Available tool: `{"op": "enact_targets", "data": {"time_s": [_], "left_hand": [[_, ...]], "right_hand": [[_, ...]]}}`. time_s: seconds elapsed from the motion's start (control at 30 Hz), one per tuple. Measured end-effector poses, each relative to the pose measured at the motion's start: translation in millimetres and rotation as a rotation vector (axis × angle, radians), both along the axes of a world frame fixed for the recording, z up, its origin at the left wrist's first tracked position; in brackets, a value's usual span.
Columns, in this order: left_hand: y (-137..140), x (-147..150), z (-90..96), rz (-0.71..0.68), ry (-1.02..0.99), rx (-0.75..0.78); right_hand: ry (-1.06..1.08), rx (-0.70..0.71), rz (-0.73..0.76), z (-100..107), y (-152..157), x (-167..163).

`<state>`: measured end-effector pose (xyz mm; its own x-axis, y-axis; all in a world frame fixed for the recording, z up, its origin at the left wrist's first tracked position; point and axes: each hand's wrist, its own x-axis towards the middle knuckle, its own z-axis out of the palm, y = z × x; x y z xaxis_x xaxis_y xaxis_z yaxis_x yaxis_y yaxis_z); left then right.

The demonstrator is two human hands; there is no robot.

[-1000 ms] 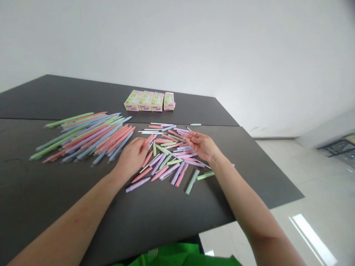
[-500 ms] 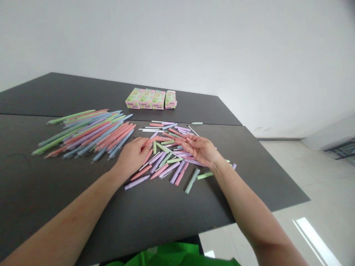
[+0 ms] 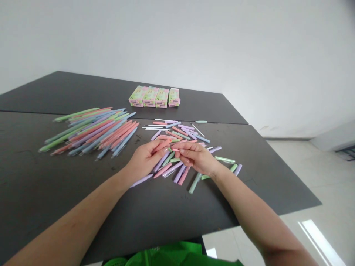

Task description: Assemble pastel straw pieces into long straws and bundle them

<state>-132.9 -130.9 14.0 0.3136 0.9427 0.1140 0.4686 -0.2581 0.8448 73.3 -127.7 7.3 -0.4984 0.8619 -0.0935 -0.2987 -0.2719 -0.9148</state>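
Note:
My left hand (image 3: 144,159) is closed around a coral-pink pen barrel (image 3: 163,143), whose end sticks out past the fingertips. Facing it, my right hand (image 3: 198,158) pinches a small pink pen piece (image 3: 175,149) between thumb and fingers. The two hands are close together, fingertips almost meeting, above a scatter of loose pen parts in pink, purple, green and blue. Among them are a purple barrel (image 3: 180,173) and a grey-green barrel (image 3: 195,183) near my right wrist. White refills (image 3: 155,129) lie behind my hands.
To the left lies a heap of long pens (image 3: 94,135) in several colours. Several small green-and-pink boxes (image 3: 149,96) stand in a row on the far dark table (image 3: 91,87), by the wall. The near table's right edge drops to a pale tiled floor (image 3: 299,166).
My right hand has gone from open-fingered to a pinch on the pink piece. Both hands have come closer together, and the view has shifted slightly.

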Motion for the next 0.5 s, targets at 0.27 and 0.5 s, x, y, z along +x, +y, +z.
{"op": "enact_targets", "data": {"time_s": [0.27,0.5], "left_hand": [[-2.2,3.7,-2.3,-0.083,0.028,-0.037],[4.1,-1.8,-4.9,0.070,0.114,-0.050]], "right_hand": [[-0.094,0.130,0.081,-3.4,-5.7,-8.4],[-0.513,0.380,-0.193,3.8,5.9,19.2]]}}
